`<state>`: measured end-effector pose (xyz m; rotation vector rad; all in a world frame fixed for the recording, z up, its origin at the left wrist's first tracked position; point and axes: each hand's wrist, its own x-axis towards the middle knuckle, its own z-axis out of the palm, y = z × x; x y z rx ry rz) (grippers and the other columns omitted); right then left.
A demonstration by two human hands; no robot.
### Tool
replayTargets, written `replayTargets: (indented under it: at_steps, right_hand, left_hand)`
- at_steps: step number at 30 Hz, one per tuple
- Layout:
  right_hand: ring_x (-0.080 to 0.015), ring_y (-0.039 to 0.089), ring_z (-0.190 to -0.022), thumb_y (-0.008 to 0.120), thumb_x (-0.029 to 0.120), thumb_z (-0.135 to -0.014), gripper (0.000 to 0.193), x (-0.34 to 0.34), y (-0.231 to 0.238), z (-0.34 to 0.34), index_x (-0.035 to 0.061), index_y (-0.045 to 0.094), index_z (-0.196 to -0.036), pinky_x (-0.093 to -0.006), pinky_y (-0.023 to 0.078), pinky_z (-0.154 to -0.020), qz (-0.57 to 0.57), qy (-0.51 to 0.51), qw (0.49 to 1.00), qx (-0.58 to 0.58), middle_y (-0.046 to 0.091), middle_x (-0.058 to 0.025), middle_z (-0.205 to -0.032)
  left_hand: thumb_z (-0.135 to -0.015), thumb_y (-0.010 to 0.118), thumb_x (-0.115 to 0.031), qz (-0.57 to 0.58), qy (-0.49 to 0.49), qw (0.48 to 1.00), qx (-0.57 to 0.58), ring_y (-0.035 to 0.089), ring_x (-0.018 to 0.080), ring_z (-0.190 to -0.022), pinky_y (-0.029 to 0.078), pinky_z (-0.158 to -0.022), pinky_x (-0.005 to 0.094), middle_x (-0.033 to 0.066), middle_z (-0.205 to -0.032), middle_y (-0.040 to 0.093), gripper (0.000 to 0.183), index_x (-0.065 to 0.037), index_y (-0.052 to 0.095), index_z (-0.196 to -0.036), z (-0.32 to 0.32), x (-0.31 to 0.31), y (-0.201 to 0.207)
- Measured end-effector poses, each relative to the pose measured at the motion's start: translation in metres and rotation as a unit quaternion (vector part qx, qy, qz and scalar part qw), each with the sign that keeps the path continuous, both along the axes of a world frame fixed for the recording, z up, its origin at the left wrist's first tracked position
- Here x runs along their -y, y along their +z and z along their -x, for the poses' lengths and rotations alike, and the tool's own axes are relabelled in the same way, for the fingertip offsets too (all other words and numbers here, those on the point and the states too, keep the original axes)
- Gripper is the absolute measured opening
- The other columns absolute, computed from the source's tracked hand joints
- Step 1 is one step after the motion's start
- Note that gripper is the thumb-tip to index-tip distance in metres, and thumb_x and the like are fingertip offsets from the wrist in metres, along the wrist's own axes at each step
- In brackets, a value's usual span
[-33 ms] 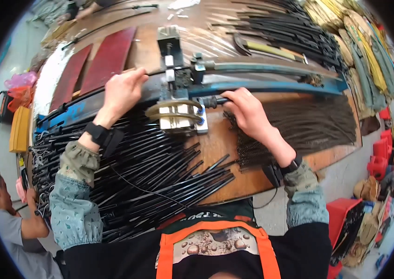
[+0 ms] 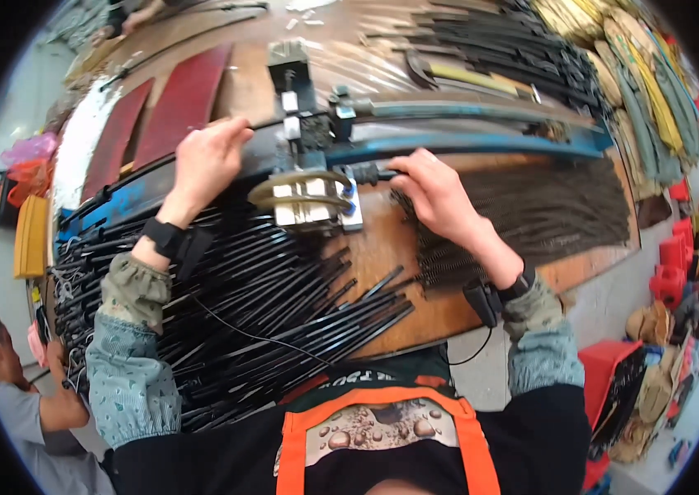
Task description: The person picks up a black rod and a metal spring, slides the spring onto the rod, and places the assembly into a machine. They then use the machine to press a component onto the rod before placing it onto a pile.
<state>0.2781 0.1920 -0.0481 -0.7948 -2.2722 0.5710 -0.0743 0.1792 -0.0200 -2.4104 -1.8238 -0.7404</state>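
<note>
Black fitting (image 2: 373, 174) pinched in right hand (image 2: 439, 196), right end hidden | left hand (image 2: 205, 163) left of silver block (image 2: 308, 213), fingers bunched, can't tell what's gripped

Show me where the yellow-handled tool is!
In the head view, the yellow-handled tool lies toward the upper right, beyond the right hand and blue rail, beside the dark rods.
</note>
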Motion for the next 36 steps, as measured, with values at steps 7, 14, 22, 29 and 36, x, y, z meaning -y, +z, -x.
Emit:
replayTargets:
  at_steps: [7, 14, 22, 29, 36]
  right_hand:
    - [-0.03, 0.059, -0.081, 0.069, 0.013, -0.089, 0.019, -0.02, 0.006, 0.0, 0.0019, 0.063, -0.103, -0.0397, 0.048, -0.075, 0.112, 0.034, 0.992, -0.055, 0.06, -0.0134, -0.083]
    - [-0.0292, 0.054, -0.081, 0.081, 0.031, -0.073, 0.033, 0.07, 0.004, -0.062, 0.0096, 0.059, -0.085, -0.0403, 0.042, -0.074, -0.055, 0.086, 0.975, 0.198, 0.054, -0.0072, -0.076]
    - [-0.0313, 0.054, -0.077, 0.08, 0.024, -0.078, 0.029, 0.048, 0.001, -0.046, 0.0061, 0.058, -0.084, -0.0408, 0.044, -0.067, 0.041, 0.128, 0.968, 0.213, 0.052, -0.0096, -0.075]
    - [-0.0145, 0.049, -0.062, 0.066, 0.013, -0.093, 0.012, 0.063, 0.001, -0.063, 0.0019, 0.063, -0.09, -0.0301, 0.041, -0.059, 0.148, 0.063, 0.981, 0.107, 0.05, -0.003, -0.067]
    - [-0.0061, 0.044, -0.065, 0.059, 0.02, -0.1, 0.021, 0.079, -0.004, -0.067, 0.0008, 0.067, -0.097, -0.0233, 0.037, -0.059, 0.322, -0.024, 0.945, 0.045, 0.049, 0.0056, -0.071]
  left_hand:
    - [-0.093, 0.061, -0.016, -0.101, -0.023, 0.986, -0.132, 0.067, 0.0306, -0.08, 0.053, -0.064, 0.0398, 0.0065, -0.084, 0.068, 0.007, -0.014, 0.063, -0.099, 0.013, -0.02, -0.008]
    - [-0.093, 0.061, -0.02, -0.239, -0.126, 0.942, -0.201, 0.067, 0.0279, -0.082, 0.051, -0.071, 0.0421, 0.0038, -0.084, 0.068, 0.018, -0.014, 0.065, -0.11, 0.096, -0.022, 0.009]
    - [-0.077, 0.065, -0.018, 0.152, -0.013, 0.958, -0.241, 0.06, 0.0204, -0.073, 0.042, -0.067, 0.0394, -0.0004, -0.073, 0.059, 0.006, -0.018, 0.066, -0.071, -0.115, 0.182, 0.031]
    - [-0.081, 0.059, -0.017, 0.083, 0.088, 0.985, -0.126, 0.053, 0.0221, -0.088, 0.038, -0.074, 0.0375, 0.0047, -0.082, 0.055, 0.005, -0.012, 0.061, -0.082, -0.161, 0.213, -0.046]
    - [-0.082, 0.06, -0.016, 0.044, 0.008, 0.999, -0.017, 0.056, 0.0261, -0.082, 0.049, -0.061, 0.036, 0.0085, -0.087, 0.056, 0.007, -0.01, 0.06, -0.086, -0.148, 0.21, -0.026]
